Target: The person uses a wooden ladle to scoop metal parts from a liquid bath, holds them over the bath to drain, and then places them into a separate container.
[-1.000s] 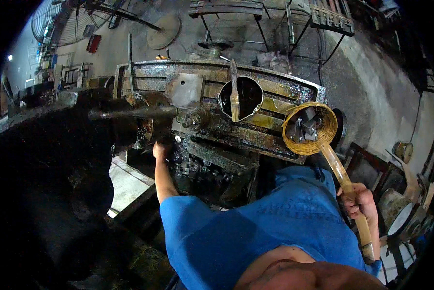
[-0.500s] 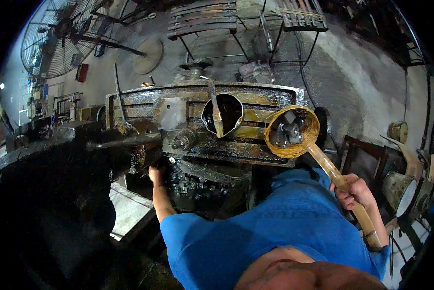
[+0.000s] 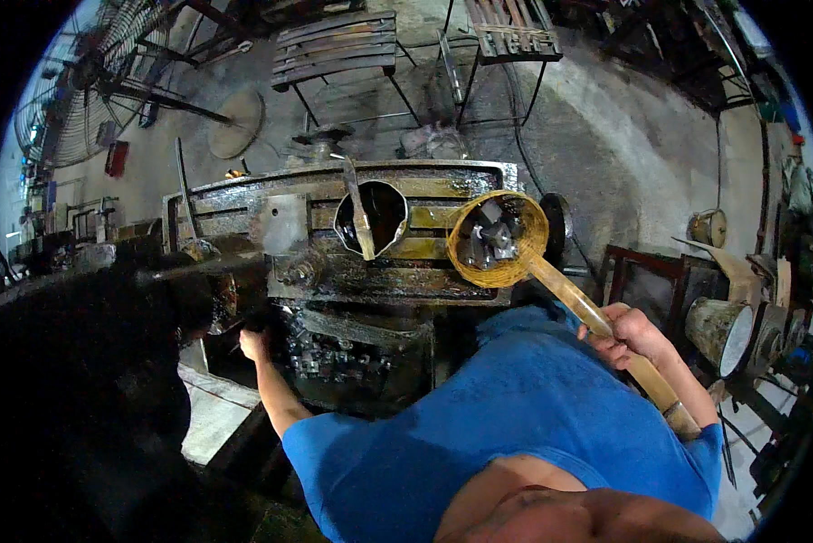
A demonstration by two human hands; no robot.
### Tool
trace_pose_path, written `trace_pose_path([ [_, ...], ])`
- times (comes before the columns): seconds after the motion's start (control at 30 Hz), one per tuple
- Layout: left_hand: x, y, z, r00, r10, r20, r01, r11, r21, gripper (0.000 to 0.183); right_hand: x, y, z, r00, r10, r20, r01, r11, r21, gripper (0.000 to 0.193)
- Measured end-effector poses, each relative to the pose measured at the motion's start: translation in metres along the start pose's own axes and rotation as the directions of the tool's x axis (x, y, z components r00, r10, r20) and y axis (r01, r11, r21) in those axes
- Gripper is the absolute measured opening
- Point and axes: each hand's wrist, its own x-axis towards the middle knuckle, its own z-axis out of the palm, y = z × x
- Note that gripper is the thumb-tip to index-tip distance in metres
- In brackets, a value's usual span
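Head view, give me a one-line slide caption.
Right hand grips the long handle of a wicker basket of metal pieces at a slotted machine table, left hand near dark machinery.

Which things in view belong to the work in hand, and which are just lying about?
Seemingly in the work:
- yellow basket, its long handle gripped by the right hand
- metal blocks inside it
- loose metal pieces near the left hand

Seemingly just about:
- fan
- slatted stand
- bucket

Unclear: pot with brush across it, untouched.

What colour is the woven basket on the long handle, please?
The basket is golden yellow, as best seen in the head view.
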Motion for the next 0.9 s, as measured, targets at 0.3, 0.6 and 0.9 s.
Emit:
trace_pose_path([
  [0.3, -0.037, -0.026, 0.009, 0.891, -0.442, -0.107, 0.138, 0.487, -0.862, 0.049, 0.008, -0.008, -0.029, 0.968, 0.017, 0.251, -0.027, 0.999, 0.037, 0.041],
  [0.6, -0.232, 0.100, -0.067, 0.965, -0.263, 0.016, 0.039, 0.082, -0.996, 0.034, 0.007, -0.017, -0.034, 0.964, 0.014, 0.266, 0.001, 0.999, -0.054, 0.034],
  [0.9, -0.335, 0.289, -0.146, 0.603, 0.560, -0.569, -0.763, 0.195, -0.616, 0.037, 0.009, -0.016, -0.041, 0.944, 0.041, 0.328, -0.020, 0.997, -0.069, 0.033],
])
